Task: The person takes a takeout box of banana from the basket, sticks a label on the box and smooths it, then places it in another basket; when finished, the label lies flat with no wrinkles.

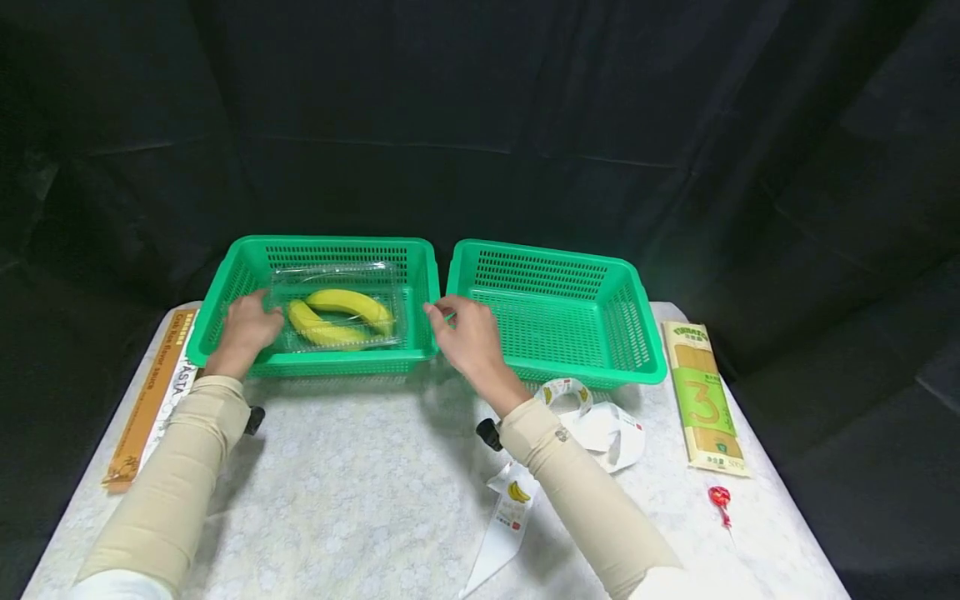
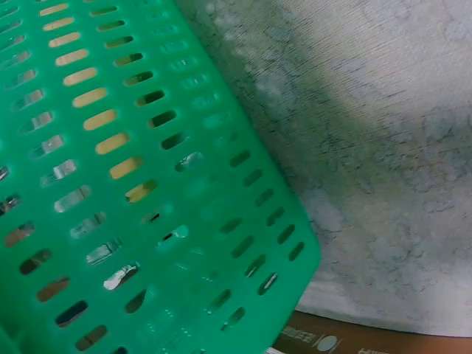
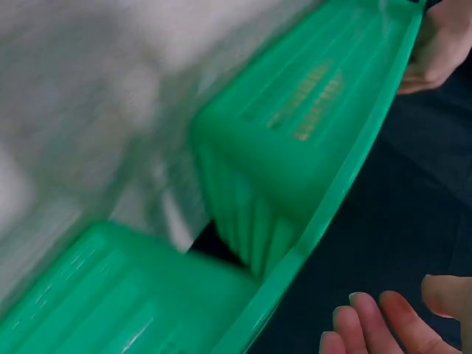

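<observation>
Two yellow bananas [image 1: 348, 304] lie in a clear plastic box [image 1: 393, 287] inside the left green basket [image 1: 337, 367]. My left hand [image 1: 251, 323] is inside that basket at the box's left edge, thumb toward the box. Its fingertips are hidden, and I cannot tell whether they grip the box. My right hand [image 1: 468, 333] is over the neighbouring rims of the two baskets, holding nothing. In the right wrist view, the right hand's fingers [image 3: 369, 321] look relaxed and apart from the rim. Slots in the basket wall [image 2: 243, 199] show yellow in the left wrist view.
The right green basket [image 1: 547, 312] stands beside the left one. A roll of banana-print labels [image 1: 566, 392] and its loose strip [image 1: 502, 529] lie near my right forearm. A noodle pack [image 1: 702, 396] and red lollipop [image 1: 720, 497] are at right; a pasta box [image 1: 150, 400] is at left.
</observation>
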